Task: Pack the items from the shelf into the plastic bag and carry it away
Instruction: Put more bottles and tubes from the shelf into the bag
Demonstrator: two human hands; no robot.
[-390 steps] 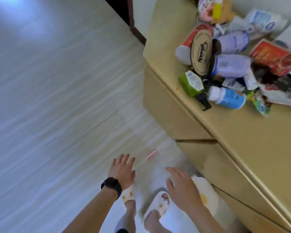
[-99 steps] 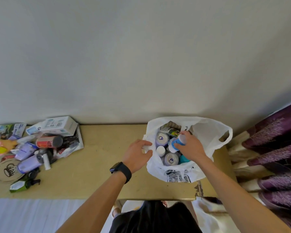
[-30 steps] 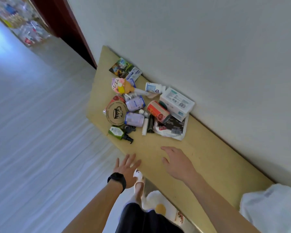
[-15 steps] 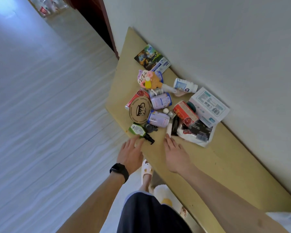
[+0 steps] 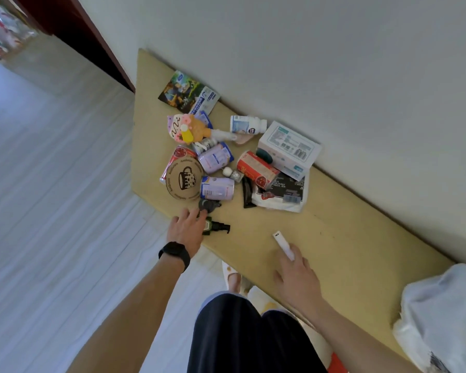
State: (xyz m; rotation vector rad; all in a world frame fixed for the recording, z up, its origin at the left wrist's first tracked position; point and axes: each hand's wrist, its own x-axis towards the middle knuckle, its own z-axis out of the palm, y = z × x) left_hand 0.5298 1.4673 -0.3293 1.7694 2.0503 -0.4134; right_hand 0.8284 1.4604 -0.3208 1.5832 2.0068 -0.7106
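1. While the right hand (image 5: pixel 297 281) hangs over the front part of the tan shelf (image 5: pixel 347 238), its grip pinches a slim white tube (image 5: pixel 282 244) between thumb and fingers. The tube sticks out past the fingertips toward the wall.
2. The left hand (image 5: pixel 186 230), with a black band (image 5: pixel 174 254) on its wrist, lies over a green pump bottle (image 5: pixel 208 224) at the shelf's front edge. The bottle's black pump head pokes out to the right. Whether this grip is closed round the bottle cannot be told.
3. Just beyond the left hand is a heap of items:
   - a round brown disc (image 5: pixel 184 180) with a mug drawing
   - two lilac cans (image 5: pixel 217 187) lying on their sides
   - a red can (image 5: pixel 257 169)
   - a white box (image 5: pixel 289 150) against the wall
4. The white plastic bag (image 5: pixel 441 319) sits at the shelf's right end, well apart from the heap.
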